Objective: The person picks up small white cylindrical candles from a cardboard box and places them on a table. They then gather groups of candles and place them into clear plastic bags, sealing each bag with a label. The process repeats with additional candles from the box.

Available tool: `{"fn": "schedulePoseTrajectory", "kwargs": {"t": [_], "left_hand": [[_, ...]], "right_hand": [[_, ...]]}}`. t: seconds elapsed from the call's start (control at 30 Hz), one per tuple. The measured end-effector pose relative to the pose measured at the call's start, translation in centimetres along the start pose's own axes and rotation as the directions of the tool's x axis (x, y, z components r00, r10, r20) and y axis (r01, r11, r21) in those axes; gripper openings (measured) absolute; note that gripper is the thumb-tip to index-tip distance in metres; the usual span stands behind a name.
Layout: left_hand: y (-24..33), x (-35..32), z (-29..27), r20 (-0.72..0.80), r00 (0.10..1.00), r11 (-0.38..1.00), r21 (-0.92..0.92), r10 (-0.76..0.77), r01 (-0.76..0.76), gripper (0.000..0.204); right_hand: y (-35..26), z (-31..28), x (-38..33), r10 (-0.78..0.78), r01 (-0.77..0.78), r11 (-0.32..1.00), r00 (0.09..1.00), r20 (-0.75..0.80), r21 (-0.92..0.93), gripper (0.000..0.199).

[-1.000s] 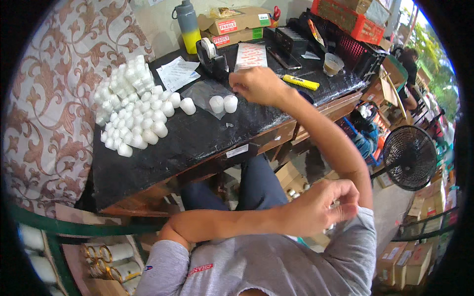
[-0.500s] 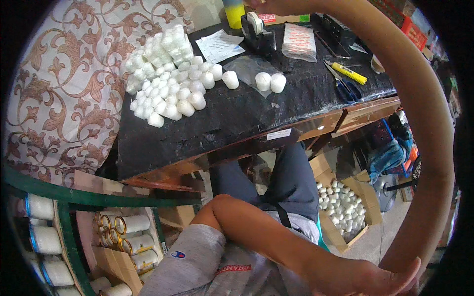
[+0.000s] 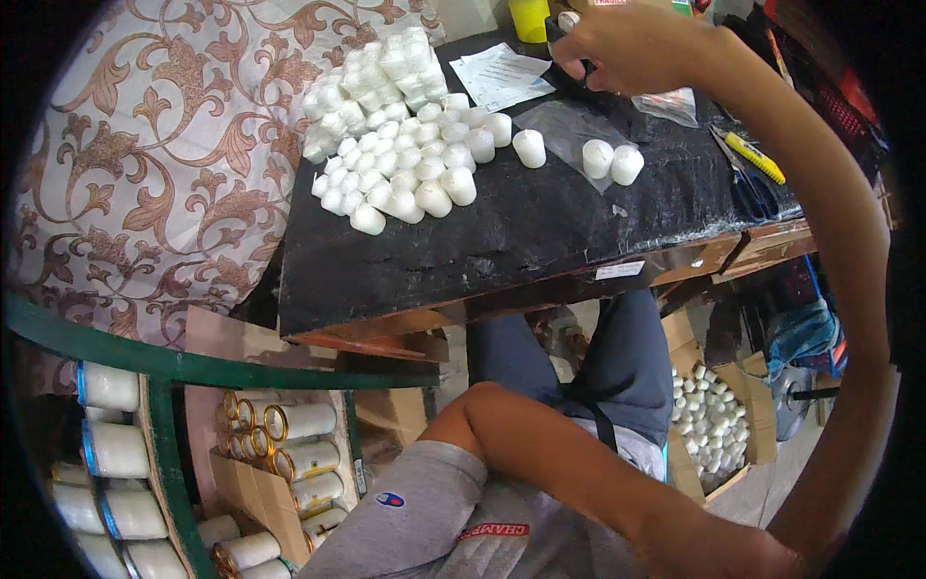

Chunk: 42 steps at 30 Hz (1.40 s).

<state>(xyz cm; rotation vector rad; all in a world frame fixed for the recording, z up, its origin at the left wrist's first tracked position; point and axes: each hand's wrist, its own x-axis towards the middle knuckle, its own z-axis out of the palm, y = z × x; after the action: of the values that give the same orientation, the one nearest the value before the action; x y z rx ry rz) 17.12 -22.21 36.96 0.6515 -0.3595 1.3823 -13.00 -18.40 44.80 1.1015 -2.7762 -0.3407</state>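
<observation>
My right hand reaches to the far edge of the black table, fingers curled on a dark tape dispenser. Just nearer than it, two small white candles stand side by side on a clear plastic sheet. A large pile of the same white candles covers the table's far left. My left forearm crosses my lap, and my left hand lies at the lower edge by my right upper arm; its fingers are hidden.
A yellow utility knife, papers and a plastic bag lie on the table's right and far side. A cardboard box of white candles sits on the floor. Jar candles fill a rack at left, beside patterned cloth.
My right hand has left the two candles and gone to the tape dispenser. My left hand has dropped toward the lower right. The view has tilted down.
</observation>
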Motion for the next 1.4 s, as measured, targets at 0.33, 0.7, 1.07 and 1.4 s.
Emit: {"fn": "schedulePoseTrajectory", "kwargs": {"t": [0.33,0.7,1.07,1.4], "left_hand": [[13.7,-11.9,-3.7,-0.039,0.596,-0.370,0.750,0.802,0.549,0.034],[23.4,-18.3,-5.2,0.184,0.612,-0.624,0.011,0.770,0.782,0.029],[25.3,-19.5,-6.2,0.202,0.694,-0.711,0.025,0.692,0.702,0.017],[26.0,-17.8,-5.6,0.117,0.744,-0.749,0.004,0.658,0.662,0.043]], "right_hand": [[-2.4,12.7,-8.3,0.433,-0.351,0.777,0.901,-0.039,0.523,0.064],[-4.6,17.2,-11.8,0.696,0.049,0.453,0.604,-0.388,0.890,0.042],[-2.9,16.3,-9.1,0.064,-0.022,0.996,0.831,-0.553,0.083,0.053],[-2.3,17.0,-9.7,0.017,0.139,0.963,0.825,-0.565,0.232,0.056]]}}
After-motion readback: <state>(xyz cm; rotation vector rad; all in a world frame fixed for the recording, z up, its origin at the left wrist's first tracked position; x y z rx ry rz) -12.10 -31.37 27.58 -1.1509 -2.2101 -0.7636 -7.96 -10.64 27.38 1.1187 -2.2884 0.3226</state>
